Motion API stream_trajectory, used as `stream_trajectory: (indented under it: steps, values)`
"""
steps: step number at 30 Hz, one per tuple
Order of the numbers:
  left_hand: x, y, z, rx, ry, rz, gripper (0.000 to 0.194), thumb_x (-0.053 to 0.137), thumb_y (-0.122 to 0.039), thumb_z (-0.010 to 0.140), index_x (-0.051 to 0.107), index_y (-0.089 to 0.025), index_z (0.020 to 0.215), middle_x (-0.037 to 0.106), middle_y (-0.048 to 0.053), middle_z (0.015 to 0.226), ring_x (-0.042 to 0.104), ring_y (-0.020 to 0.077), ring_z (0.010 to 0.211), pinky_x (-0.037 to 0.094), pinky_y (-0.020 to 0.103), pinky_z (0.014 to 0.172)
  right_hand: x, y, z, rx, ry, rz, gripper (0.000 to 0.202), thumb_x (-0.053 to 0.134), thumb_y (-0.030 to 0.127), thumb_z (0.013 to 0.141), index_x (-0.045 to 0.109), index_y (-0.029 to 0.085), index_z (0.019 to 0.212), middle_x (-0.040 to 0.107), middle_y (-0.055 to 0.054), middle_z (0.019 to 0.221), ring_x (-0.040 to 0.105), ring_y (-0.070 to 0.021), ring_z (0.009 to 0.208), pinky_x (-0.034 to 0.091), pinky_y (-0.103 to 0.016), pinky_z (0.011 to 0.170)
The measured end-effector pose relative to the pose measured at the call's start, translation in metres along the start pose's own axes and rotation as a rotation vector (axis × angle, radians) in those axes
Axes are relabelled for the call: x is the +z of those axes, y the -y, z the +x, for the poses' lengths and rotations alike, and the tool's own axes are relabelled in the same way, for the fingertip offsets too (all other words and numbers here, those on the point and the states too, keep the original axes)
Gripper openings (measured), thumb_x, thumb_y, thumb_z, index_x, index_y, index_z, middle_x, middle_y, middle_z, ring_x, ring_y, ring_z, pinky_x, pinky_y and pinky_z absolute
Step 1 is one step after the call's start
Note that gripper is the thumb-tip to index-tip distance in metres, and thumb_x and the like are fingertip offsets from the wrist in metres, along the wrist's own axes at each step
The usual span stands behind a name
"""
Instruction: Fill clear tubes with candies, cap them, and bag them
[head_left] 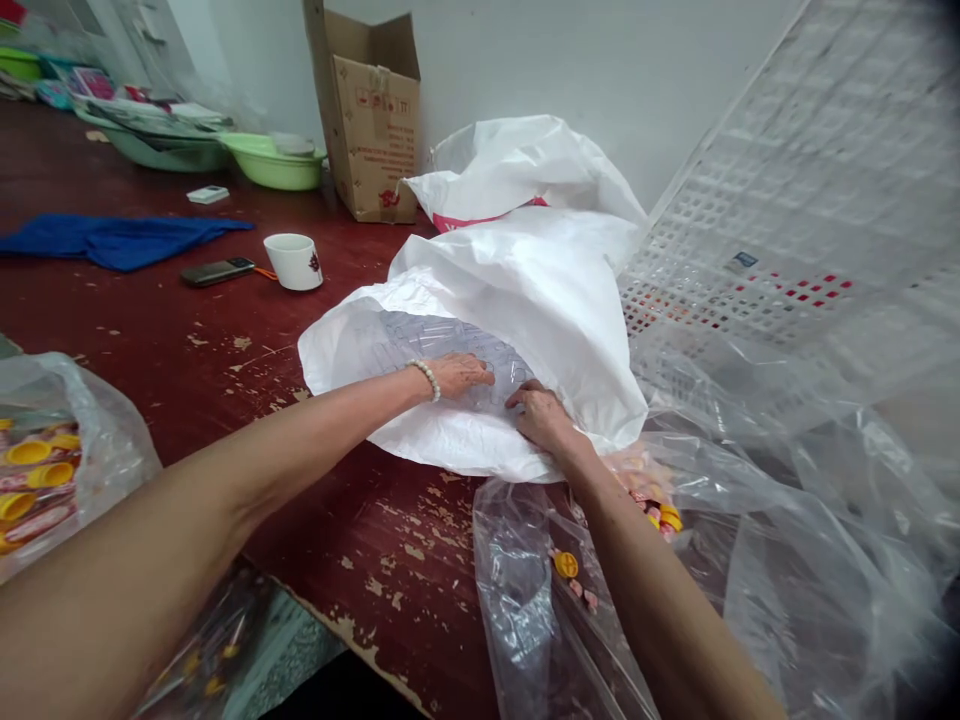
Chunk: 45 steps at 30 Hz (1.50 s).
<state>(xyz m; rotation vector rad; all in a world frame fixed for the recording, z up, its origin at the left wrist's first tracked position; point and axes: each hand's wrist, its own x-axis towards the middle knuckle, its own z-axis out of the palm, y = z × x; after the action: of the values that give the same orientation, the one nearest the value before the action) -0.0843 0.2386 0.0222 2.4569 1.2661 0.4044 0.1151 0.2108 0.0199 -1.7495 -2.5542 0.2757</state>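
A large white sack (525, 270) lies on the worn red table (360, 550), its mouth facing me. Inside it are several clear plastic pieces (420, 335). My left hand (459, 375), with a beaded bracelet at the wrist, reaches over these pieces, palm down and fingers stretched out. At the right side of the opening is my right hand (541, 412), its fingers bent near the clear pieces and the sack's lower edge. Whether its fingertips hold anything is hidden.
Clear bags with yellow-capped items lie at the left (45, 470) and right (750, 520). A white basket (787, 220) leans at the right. Behind stand a cardboard box (379, 140), a white cup (291, 262), a phone (217, 271), a blue cloth (124, 240) and green basins (274, 165).
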Motion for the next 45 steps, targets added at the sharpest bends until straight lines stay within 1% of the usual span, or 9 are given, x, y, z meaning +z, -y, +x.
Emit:
stream_trajectory:
  steps: [4,7,10,15,20,24,31,40,45]
  values:
    - [0.003,0.001,-0.028,-0.016,-0.043,-0.008,0.05,0.057,0.0,0.067,0.063,-0.022,0.111,0.061,0.007,0.097,0.052,0.0242,0.096,0.037,0.029,0.085,0.004,0.013,0.0,0.1,-0.128,0.035,0.04,0.043,0.01,0.08,0.066,0.022,0.111,0.058,-0.007,0.123,0.055,-0.0242,0.109,0.045,-0.031,0.086]
    - [0.006,-0.005,-0.045,-0.258,-0.233,-0.024,0.053,0.055,-0.005,0.071,0.056,-0.022,0.122,0.056,0.011,0.118,0.048,0.0274,0.111,0.037,0.033,0.092,0.006,0.026,0.008,0.106,-0.218,0.081,0.039,0.038,0.015,0.085,0.062,0.021,0.115,0.061,-0.009,0.12,0.058,-0.0239,0.106,0.046,-0.031,0.084]
    - [0.012,-0.017,-0.049,-0.545,-0.317,-0.051,0.026,0.054,-0.024,0.08,0.063,-0.013,0.101,0.062,0.018,0.102,0.055,0.0344,0.104,0.039,0.041,0.089,0.006,0.039,0.021,0.105,-0.218,0.086,0.035,0.036,0.024,0.09,0.062,0.019,0.112,0.066,-0.01,0.11,0.062,-0.0241,0.101,0.046,-0.032,0.083]
    - [0.026,-0.026,-0.039,-0.69,-0.284,-0.166,0.034,0.06,-0.046,0.073,0.057,-0.016,0.058,0.064,0.018,0.076,0.06,0.0395,0.094,0.041,0.045,0.083,0.005,0.055,0.033,0.088,-0.076,0.095,0.034,0.046,0.028,0.086,0.059,0.017,0.116,0.067,-0.013,0.106,0.062,-0.0267,0.103,0.047,-0.035,0.083]
    - [0.028,-0.024,-0.04,-0.694,-0.326,-0.391,0.019,0.067,-0.029,0.065,0.055,-0.018,0.057,0.064,0.012,0.069,0.061,0.0327,0.09,0.043,0.037,0.078,0.005,0.058,0.029,0.097,-0.043,0.156,0.035,0.05,0.02,0.08,0.06,0.011,0.113,0.066,-0.019,0.107,0.061,-0.0289,0.104,0.046,-0.038,0.086]
    - [0.034,-0.029,-0.055,-0.589,-0.361,-0.676,0.018,0.061,-0.025,0.072,0.061,-0.016,0.087,0.066,0.007,0.076,0.063,0.0212,0.076,0.047,0.029,0.068,0.018,0.056,0.017,0.083,-0.084,0.282,0.047,0.046,0.018,0.083,0.045,0.011,0.13,0.068,-0.011,0.102,0.065,-0.0196,0.096,0.049,-0.03,0.083]
    - [0.046,-0.036,-0.077,-0.269,-0.463,-1.217,0.041,0.07,-0.027,0.074,0.062,-0.017,0.113,0.059,0.011,0.125,0.055,0.0216,0.114,0.043,0.028,0.092,0.031,0.054,-0.009,-0.017,-0.199,0.941,0.047,0.045,0.018,0.084,0.043,0.018,0.131,0.067,-0.005,0.101,0.066,-0.0108,0.072,0.052,-0.026,0.07]
    - [0.027,-0.043,-0.085,-0.577,-0.431,-1.497,0.027,0.068,-0.031,0.077,0.058,-0.014,0.095,0.066,0.009,0.09,0.065,0.0166,0.06,0.052,0.03,0.059,0.024,0.065,-0.023,-0.119,-0.519,0.6,0.025,0.054,0.022,0.081,0.056,0.016,0.105,0.065,-0.007,0.096,0.061,-0.016,0.079,0.048,-0.03,0.078]
    - [0.03,-0.036,-0.089,-0.57,-0.269,-2.038,0.008,0.061,-0.016,0.082,0.06,-0.012,0.089,0.066,0.005,0.077,0.064,0.0149,0.065,0.056,0.033,0.068,0.023,0.078,-0.031,-0.292,-0.402,0.434,0.022,0.054,0.027,0.085,0.062,0.019,0.105,0.067,-0.004,0.103,0.057,-0.0191,0.098,0.044,-0.031,0.089]
